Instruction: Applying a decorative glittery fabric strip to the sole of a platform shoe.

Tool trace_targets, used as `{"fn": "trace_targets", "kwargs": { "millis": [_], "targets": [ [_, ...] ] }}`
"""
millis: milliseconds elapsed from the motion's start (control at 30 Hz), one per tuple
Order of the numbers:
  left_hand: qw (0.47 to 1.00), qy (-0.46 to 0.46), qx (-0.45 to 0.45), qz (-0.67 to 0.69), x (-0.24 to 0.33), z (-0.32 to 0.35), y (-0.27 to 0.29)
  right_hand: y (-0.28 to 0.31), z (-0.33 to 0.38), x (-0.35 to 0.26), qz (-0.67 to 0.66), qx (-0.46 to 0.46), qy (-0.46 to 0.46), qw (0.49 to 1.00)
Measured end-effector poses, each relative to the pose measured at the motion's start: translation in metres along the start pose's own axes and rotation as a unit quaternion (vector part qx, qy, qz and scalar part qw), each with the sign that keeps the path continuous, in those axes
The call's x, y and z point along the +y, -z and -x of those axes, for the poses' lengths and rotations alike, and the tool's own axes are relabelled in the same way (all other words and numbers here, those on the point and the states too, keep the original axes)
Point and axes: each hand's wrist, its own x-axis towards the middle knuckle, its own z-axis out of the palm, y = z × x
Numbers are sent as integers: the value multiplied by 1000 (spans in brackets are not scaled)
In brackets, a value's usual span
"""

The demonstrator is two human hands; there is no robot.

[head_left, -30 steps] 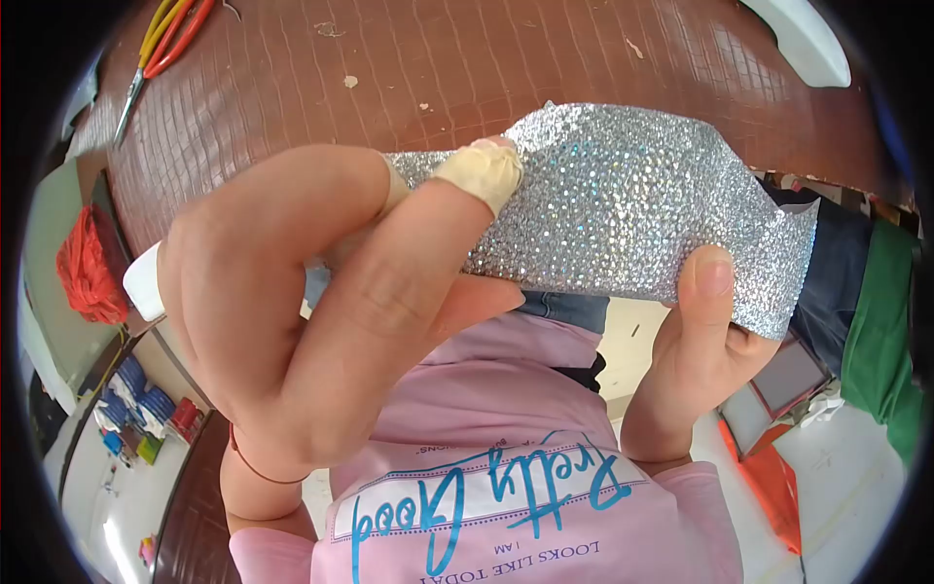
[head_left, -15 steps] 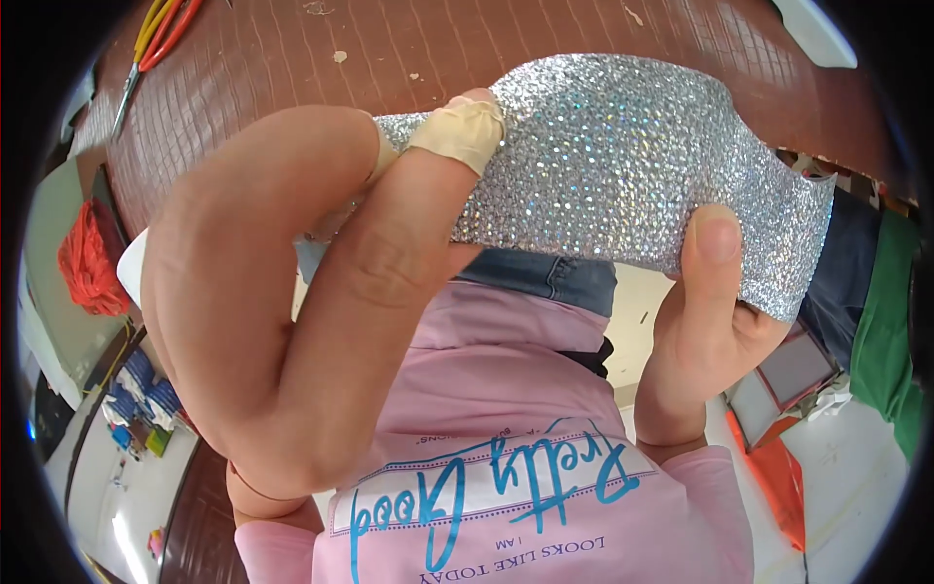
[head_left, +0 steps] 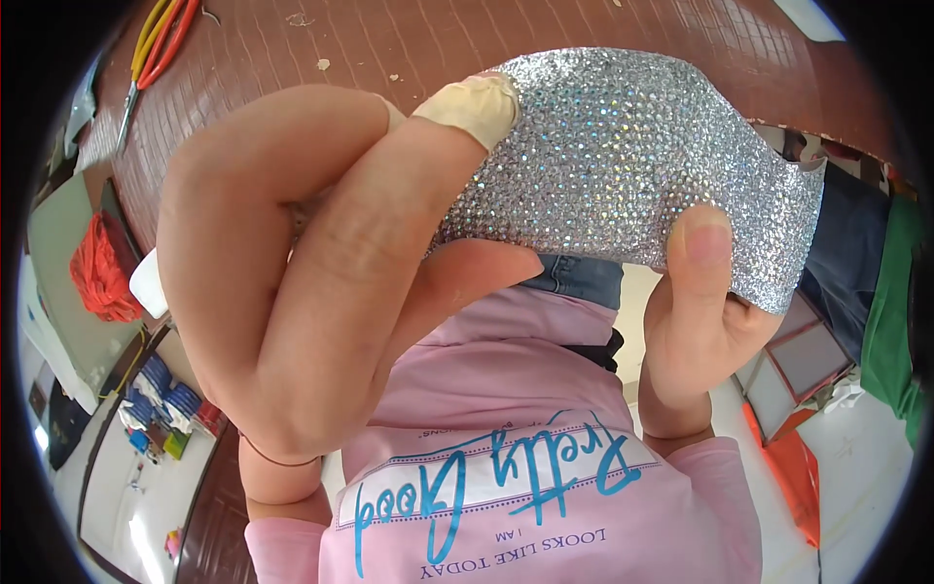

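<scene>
A wide, flexible band covered in silver, glittering rhinestones [head_left: 593, 146] is held up in front of me, curving down at its right end. My left hand [head_left: 302, 243] is closed on the band's left part. One fingertip wears a cream rubber finger cot [head_left: 477, 112] and presses on the sparkling face; a bare finger stretches along the lower edge. The band's left end is hidden behind this hand. My right hand [head_left: 696, 311] pinches the band near its right end, thumb on the rhinestones and the other fingers mostly behind it.
Beyond the band lies a brown, crocodile-patterned tabletop [head_left: 409, 39]. Scissors [head_left: 156, 49] with red and yellow handles lie at its far left. A red plastic bag [head_left: 102, 273] is at the left, green cloth [head_left: 890, 302] and an orange item [head_left: 788, 477] at the right.
My left hand has shifted slightly upward, and one of its fingers now shows along the band's lower edge. The right end of the band and my right hand have moved slightly left.
</scene>
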Motion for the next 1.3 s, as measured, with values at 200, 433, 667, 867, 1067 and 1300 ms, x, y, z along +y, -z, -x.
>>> {"fn": "trace_targets", "kwargs": {
  "millis": [200,433,667,867,1067,1300],
  "targets": [
    [995,83,-4,53,22,-8,3,-9,5,-6,1,82,-53,995],
    [983,109,15,146,16,-8,-3,-8,7,1,47,87,-69,993],
    [992,30,6,123,7,-9,-1,-8,5,1,42,79,-92,992],
    [991,69,-23,110,11,-10,4,-9,7,4,62,87,-82,991],
    [977,93,7,192,9,-9,1,-8,0,8,65,59,-40,995],
    [979,20,27,200,2,-9,0,-14,-11,1,138,91,-13,986]
  ]
}}
